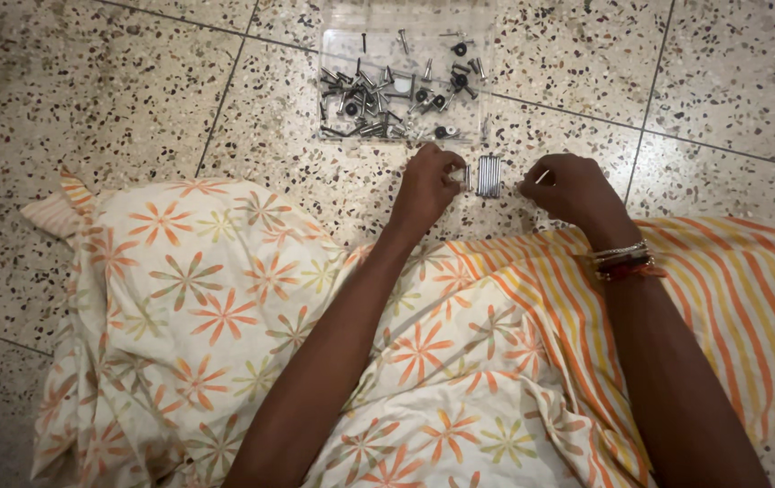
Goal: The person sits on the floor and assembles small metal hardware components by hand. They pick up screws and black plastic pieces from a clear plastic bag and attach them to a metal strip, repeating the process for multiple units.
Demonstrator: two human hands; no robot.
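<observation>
A short row of silver screws (pixel 488 175) lies side by side on the speckled floor between my two hands. My left hand (pixel 428 185) rests just left of the row, fingers pinched on a small screw at its edge. My right hand (pixel 571 187) sits to the right of the row, fingers curled around a thin silver screw that peeks out near the thumb. Beyond them stands a clear plastic tray (pixel 337 45) holding several loose screws, bolts and black washers.
The terrazzo floor (pixel 107 90) with dark grout lines runs all around. A floral and orange-striped cloth (pixel 225 334) covers my lap in the foreground. Bangles (pixel 624 259) circle my right wrist.
</observation>
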